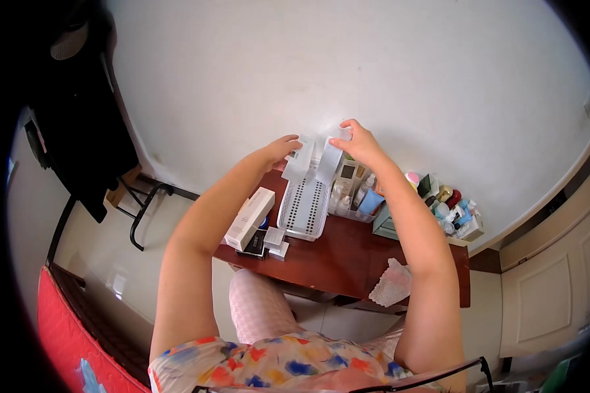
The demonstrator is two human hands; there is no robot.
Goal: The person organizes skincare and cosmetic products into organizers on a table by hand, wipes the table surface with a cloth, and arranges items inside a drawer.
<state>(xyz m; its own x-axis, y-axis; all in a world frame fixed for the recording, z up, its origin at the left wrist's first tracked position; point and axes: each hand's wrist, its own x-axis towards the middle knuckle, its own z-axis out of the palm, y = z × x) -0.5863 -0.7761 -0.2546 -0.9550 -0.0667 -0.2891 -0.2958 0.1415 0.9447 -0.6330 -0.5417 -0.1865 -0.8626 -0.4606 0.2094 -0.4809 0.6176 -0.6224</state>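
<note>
A white plastic basket [305,213] with rows of holes in its base stands on the dark red table. Over its far end, my left hand [282,150] is closed on a white box [299,161] with small print. My right hand [362,145] grips a second, plainer white box [330,161] between thumb and fingers, close beside the first one. The lower ends of both boxes reach the far part of the basket; whether they touch its base I cannot tell. To the left of the basket lie a long white carton [250,219], a black box [252,244] and small white boxes [275,238].
Right of the basket, a clear organizer [357,213] holds bottles and tubes. A pale green drawer box [385,224] and more cosmetics [453,211] stand further right. A lace cloth [391,283] lies near the front edge of the table [341,252]. The wall [347,72] rises behind.
</note>
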